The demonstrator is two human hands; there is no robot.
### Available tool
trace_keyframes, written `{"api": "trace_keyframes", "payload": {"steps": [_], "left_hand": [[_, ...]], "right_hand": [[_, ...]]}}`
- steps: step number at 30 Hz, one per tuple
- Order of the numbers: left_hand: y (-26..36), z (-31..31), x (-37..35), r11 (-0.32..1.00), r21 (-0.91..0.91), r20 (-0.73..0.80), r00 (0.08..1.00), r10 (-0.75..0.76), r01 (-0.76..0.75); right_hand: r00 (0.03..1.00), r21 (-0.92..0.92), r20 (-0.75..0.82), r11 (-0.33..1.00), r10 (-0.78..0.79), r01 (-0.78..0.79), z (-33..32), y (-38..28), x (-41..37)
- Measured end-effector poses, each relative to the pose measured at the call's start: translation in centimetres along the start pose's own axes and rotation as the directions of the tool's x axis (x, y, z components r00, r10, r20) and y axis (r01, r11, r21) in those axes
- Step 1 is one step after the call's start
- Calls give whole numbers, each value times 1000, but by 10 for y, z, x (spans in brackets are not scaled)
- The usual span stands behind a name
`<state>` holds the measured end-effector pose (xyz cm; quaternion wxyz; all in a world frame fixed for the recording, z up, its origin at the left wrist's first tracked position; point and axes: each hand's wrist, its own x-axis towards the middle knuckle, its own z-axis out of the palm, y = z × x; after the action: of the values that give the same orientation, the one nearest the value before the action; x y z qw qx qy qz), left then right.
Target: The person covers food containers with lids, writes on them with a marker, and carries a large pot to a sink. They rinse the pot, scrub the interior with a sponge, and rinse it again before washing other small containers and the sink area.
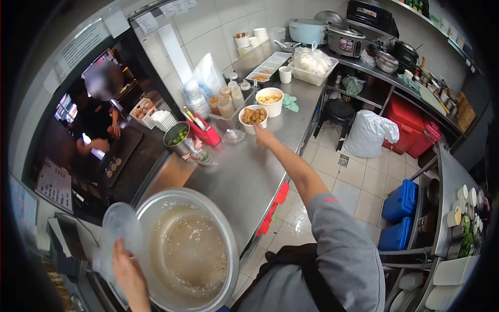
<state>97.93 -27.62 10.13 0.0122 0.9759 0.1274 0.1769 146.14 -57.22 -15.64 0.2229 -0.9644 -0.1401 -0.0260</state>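
My right hand (264, 136) reaches far over the steel counter (228, 182) and grips the near rim of a white paper bowl (249, 127) filled with browned, fried-looking pieces. Just behind it stands a second white paper bowl (274, 108) with pale yellowish chunks. My left hand (127, 273), at the lower left, has its fingers on a clear round plastic lid (120, 221), which is smeared by motion. Beside that hand sits a wide metal basin (231, 244) with cloudy water and scattered rice grains.
Sauce bottles (226, 104), a red holder (208, 134) and a metal pot of green limes (178, 136) line the wall side. Through the opening a person (96, 122) works at another counter. A white sack (369, 134) and blue bins (400, 200) stand on the right.
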Motion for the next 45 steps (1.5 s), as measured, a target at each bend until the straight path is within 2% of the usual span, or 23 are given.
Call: {"api": "trace_keyframes", "payload": {"steps": [2,3,6,9,11,13,15,17,18,19,21,23,24,25,26,27,30,33,35,37,41,45], "left_hand": [[47,18,23,972,57,-19,974,228,-226],[67,27,38,953,40,29,953,300,-301],[106,72,82,866,15,155,856,493,-501],[137,143,131,792,14,225,774,592,-610],[156,191,155,779,-17,271,747,607,-626],[168,240,172,772,44,365,729,578,-634],[170,284,178,768,93,471,707,527,-634],[160,323,182,776,89,589,662,465,-624],[159,334,179,779,82,647,628,433,-622],[170,327,191,766,105,682,606,408,-634],[206,316,228,940,29,794,579,186,-341],[215,347,254,960,-258,588,770,247,-112],[229,348,274,936,-336,627,767,137,108],[248,350,290,862,-394,672,740,34,319],[266,355,298,690,-505,682,730,-49,518],[280,365,301,463,-587,699,704,-126,664],[291,408,291,206,-702,646,732,-216,681],[278,395,271,-1,-711,695,703,-150,703],[267,384,245,11,-699,699,687,-200,715],[263,375,221,8,-691,703,674,-230,723],[266,371,200,-42,-714,684,685,-252,698],[272,370,184,-160,-738,668,673,-319,656]], "right_hand": [[1000,-33,-10,999,-9,8,6,4,5],[1000,-109,9,994,15,-14,6,3,6],[962,150,-70,950,-265,273,-10,9,-7],[894,435,-443,857,-63,276,-70,20,2],[702,526,-695,774,154,351,-76,72,49],[616,636,-678,741,402,216,-79,128,99],[517,382,-790,924,329,-5,-49,189,151],[741,254,-584,941,332,-222,-35,215,164],[820,154,-456,938,347,-311,-27,229,166],[887,234,-325,937,328,-261,-23,247,170],[968,395,-65,898,240,-196,-23,283,180],[971,469,-154,878,184,-92,-45,292,159],[965,364,-238,931,110,-17,-65,288,142],[949,254,-314,966,30,54,-83,283,125],[925,274,-376,946,-61,174,-92,278,111],[886,288,-442,913,-142,290,-97,272,100],[985,674,-69,721,-159,164,-96,245,67],[953,657,113,740,-282,141,-86,204,54],[909,613,64,735,-412,291,-70,177,60],[875,621,47,700,-482,353,-55,138,71],[634,678,24,479,-773,558,-31,76,92],[351,618,103,337,-931,710,-46,70,91]]}}
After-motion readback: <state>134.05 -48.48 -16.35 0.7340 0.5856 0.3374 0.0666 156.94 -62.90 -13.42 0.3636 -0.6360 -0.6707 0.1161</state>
